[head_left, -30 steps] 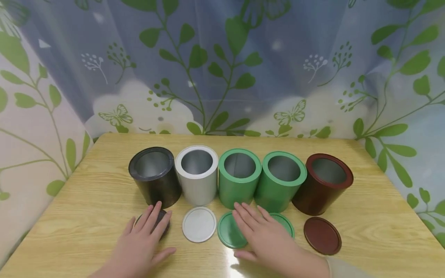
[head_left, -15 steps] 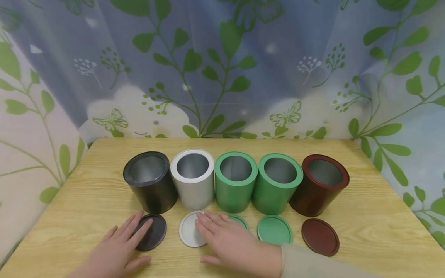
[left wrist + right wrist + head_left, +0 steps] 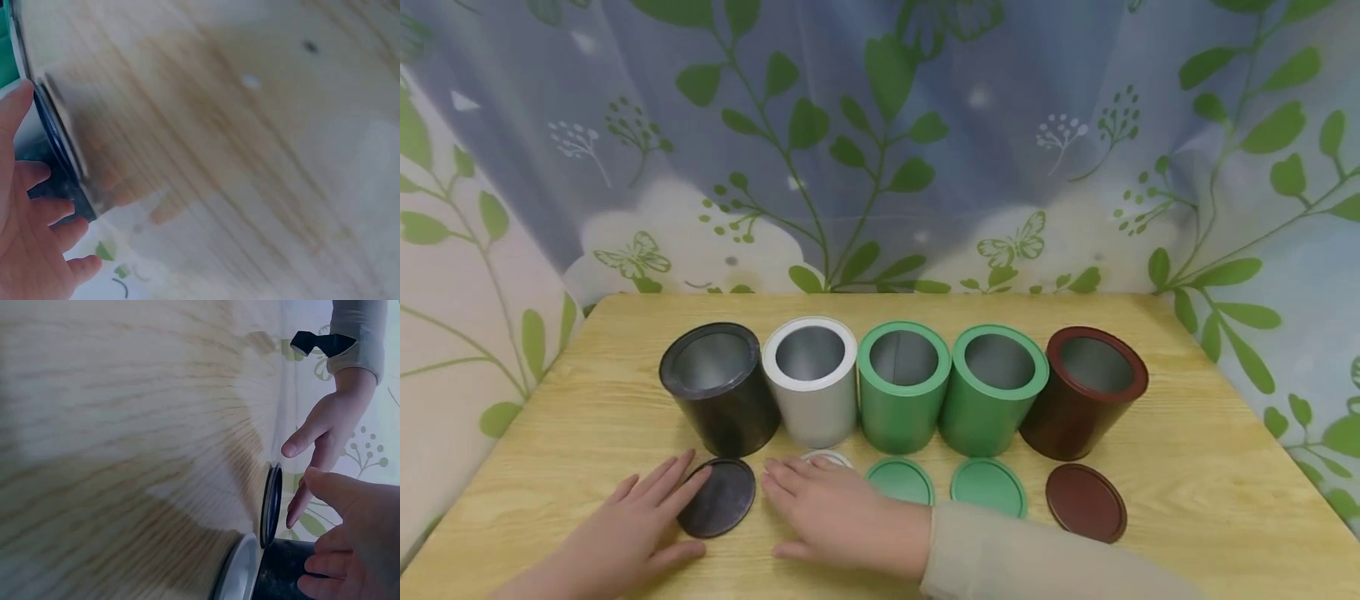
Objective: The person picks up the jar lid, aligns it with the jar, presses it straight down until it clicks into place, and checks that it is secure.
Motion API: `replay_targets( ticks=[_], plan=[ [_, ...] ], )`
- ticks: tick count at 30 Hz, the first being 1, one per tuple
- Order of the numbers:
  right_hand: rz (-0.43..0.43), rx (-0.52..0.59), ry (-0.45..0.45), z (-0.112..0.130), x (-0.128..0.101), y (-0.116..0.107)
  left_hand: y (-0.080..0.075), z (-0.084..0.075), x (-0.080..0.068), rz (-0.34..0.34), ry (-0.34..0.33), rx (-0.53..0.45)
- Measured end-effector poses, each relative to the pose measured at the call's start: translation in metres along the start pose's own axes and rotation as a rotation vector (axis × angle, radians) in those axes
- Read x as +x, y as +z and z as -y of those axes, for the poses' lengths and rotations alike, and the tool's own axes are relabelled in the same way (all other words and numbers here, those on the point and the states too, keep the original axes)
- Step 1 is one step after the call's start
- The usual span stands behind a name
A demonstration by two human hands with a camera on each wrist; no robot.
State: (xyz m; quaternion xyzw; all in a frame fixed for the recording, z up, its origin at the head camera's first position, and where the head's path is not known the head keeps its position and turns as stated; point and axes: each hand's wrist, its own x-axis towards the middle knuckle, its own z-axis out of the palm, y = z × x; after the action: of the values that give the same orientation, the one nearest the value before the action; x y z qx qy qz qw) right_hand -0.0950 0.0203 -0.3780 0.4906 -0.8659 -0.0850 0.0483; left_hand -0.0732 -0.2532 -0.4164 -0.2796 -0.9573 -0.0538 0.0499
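Hands [image 3: 628, 529] [image 3: 831, 508], outstretched and empty, at black lid [image 3: 722, 500] and white lid [image 3: 240, 569], each flat on table [image 3: 550, 433].

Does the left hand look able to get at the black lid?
Probably yes: the left hand is at the edge of the black lid, with no other object between them or on top.

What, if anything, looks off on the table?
Nothing stands out: the five cans stand upright in a row, a matching lid before each; no spill or dent shows. The right hand hides most of the white lid in the head view.
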Motion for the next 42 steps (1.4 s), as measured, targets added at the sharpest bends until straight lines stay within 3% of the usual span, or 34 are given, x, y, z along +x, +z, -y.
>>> replay_targets(
  ticks=[9, 16, 19, 23, 26, 34, 42],
  plan=[
    [0.112, -0.001, 0.001, 0.01, 0.036, 0.008, 0.0, 0.004, 0.002, 0.162, -0.005, -0.036],
    [0.206, 0.002, 0.009, 0.014, 0.056, 0.017, 0.004, 0.006, 0.003, 0.2, 0.023, -0.04],
    [0.212, -0.018, -0.003, 0.015, 0.061, 0.021, 0.009, 0.009, 0.004, 0.124, 0.118, -0.005],
    [0.22, -0.043, -0.021, 0.016, 0.062, 0.023, 0.018, 0.011, 0.004, -0.106, 0.316, 0.086],
    [0.209, -0.047, -0.019, 0.017, 0.061, 0.023, 0.025, 0.011, 0.005, -0.24, 0.398, 0.119],
    [0.189, -0.051, -0.052, 0.01, 0.052, 0.019, 0.029, 0.006, 0.004, -0.342, 0.42, 0.076],
    [0.114, 0.002, -0.042, 0.005, 0.041, 0.01, 0.019, 0.0, 0.004, -0.384, 0.381, -0.034]
  ],
)
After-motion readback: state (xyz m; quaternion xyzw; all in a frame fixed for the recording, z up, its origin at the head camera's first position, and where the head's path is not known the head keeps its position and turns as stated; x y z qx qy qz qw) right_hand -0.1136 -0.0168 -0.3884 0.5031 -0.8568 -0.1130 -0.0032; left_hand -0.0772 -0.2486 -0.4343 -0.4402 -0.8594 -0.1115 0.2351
